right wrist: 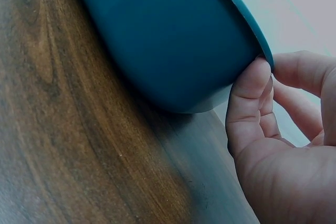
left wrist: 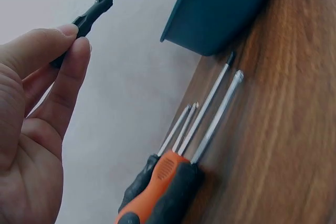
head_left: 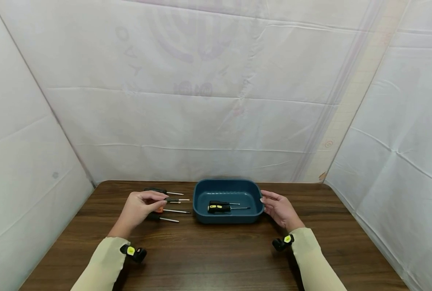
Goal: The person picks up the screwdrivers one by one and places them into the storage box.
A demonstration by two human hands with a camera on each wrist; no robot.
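Note:
My left hand (head_left: 148, 203) hovers over the left part of the table and pinches a small black-handled screwdriver (left wrist: 90, 15) between thumb and forefinger, its tip pointing at the blue tray (head_left: 226, 218). Below that hand lie several more screwdrivers (left wrist: 167, 184), one of them orange-handled (head_left: 172, 210), with shafts pointing right. My right hand (head_left: 274, 207) holds the tray's right rim; the thumb (right wrist: 251, 95) presses on the outer wall (right wrist: 168, 40) just under the rim. Two black-and-yellow screwdrivers (head_left: 220, 207) lie inside the tray.
The brown wooden table (head_left: 216, 258) is boxed in by white sheeting (head_left: 201, 101) at the back and on both sides. Another black screwdriver (head_left: 162, 190) lies near the back edge, left of the tray. A small camera sits on each wrist.

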